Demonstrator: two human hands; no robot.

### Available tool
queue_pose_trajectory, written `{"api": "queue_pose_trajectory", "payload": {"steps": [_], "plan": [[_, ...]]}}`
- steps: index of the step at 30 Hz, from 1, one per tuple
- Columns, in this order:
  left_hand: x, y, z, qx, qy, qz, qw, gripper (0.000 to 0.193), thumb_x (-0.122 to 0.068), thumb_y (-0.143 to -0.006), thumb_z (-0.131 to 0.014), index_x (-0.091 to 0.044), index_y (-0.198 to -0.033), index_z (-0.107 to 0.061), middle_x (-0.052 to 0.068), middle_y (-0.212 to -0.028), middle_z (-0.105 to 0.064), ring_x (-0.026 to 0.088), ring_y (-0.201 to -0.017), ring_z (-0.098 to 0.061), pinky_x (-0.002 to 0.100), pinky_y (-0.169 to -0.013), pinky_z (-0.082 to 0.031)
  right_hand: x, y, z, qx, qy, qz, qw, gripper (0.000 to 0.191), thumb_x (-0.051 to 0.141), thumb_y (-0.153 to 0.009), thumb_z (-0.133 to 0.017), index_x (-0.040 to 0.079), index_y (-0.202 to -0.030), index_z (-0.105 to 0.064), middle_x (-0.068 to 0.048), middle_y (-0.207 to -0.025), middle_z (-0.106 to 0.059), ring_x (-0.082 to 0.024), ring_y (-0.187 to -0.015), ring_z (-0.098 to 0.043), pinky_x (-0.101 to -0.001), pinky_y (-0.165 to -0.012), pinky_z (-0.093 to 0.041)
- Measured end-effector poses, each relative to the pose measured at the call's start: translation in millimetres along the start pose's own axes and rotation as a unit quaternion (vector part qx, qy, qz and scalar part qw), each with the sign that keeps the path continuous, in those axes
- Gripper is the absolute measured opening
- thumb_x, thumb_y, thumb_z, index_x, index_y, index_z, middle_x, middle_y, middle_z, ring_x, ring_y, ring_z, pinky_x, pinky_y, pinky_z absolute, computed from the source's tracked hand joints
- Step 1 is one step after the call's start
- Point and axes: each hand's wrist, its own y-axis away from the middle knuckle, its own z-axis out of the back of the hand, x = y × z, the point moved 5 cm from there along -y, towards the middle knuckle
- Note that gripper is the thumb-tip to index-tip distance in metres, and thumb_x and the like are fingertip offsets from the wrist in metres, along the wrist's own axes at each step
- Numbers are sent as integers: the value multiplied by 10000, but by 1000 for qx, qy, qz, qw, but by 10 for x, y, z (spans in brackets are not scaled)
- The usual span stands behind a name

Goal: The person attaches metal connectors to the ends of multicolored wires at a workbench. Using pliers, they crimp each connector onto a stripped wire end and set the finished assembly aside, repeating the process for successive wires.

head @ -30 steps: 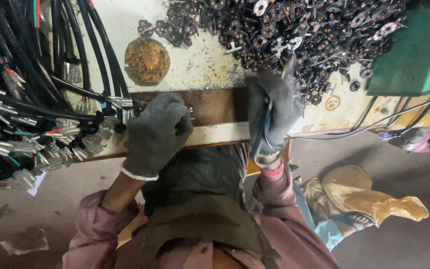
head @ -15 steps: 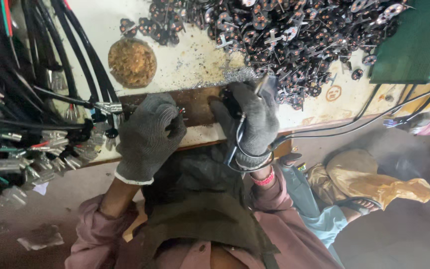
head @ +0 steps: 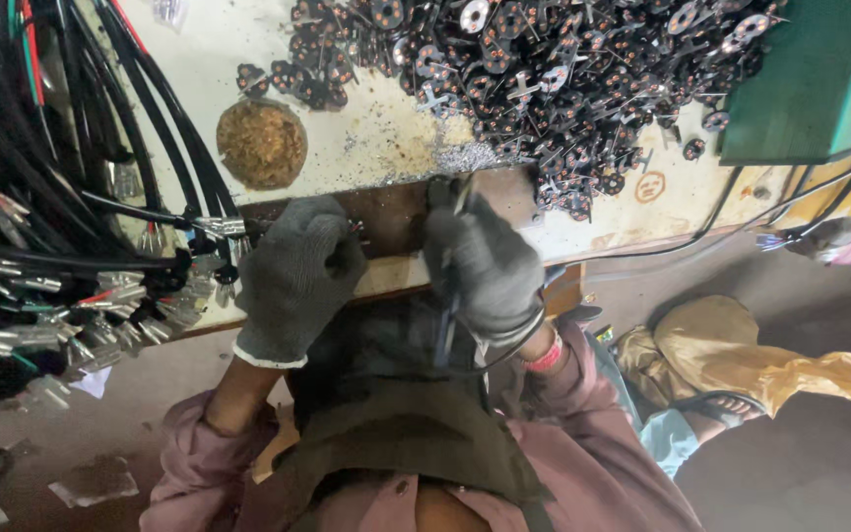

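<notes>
The black cable [head: 140, 205] comes in from the left of the frame and ends at the brown metal block [head: 396, 212] at the bench [head: 386, 138] edge, in the middle of the picture, its stripped coloured wire ends just showing at the block between the two gloved hands. The left hand [head: 293, 276] lies closed over the cable end — fingers [head: 332, 232] curled down on it, the wire tips poking out just past the knuckles. The right hand [head: 485, 266] is clenched round a thin dark tool [head: 448, 315], whose handles run down under the palm and whose tip points up at the block, just beside the wire ends; whether the tip touches them cannot be told.

The risks, as a judgement: the tool tip works very near the left fingers, so a slip off the small wire ends could nick the glove. The cable is one of a thick bundle of black cables with metal terminals [head: 100, 315] hanging at the left — a tug could snag on them and pull the end out of the left hand's hold. A heap of small dark round parts [head: 544, 69] lies close behind the block in the upper middle, and a brown round pad [head: 261, 144] at upper left; a jolt could knock parts off the bench edge.
</notes>
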Motion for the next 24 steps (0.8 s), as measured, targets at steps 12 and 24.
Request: {"api": "queue_pose_trajectory", "payload": {"steps": [12, 24], "plan": [[-219, 10, -192, 9, -17, -25, 1000, 131, -100, -866, -726, -69, -945, -625, 112, -1057, -652, 323, -953, -672, 427, -743, -568, -414, 604, -174, -34, -270, -16, 962, 133, 101, -963, -643, 0, -1048, -659, -100, -823, -640, -253, -721, -615, -343, -674, -478], [-201, -40, -292, 74, -28, -8, 997, 219, -125, -835, -763, -72, -976, -604, 138, -1050, -608, 350, -958, -662, 447, -723, -559, -436, 549, -490, 50, -170, 42, 983, 235, 79, -899, -739, 42, -1130, -752, -92, -743, -676, -294, -637, -685, -392, -561, -503]]}}
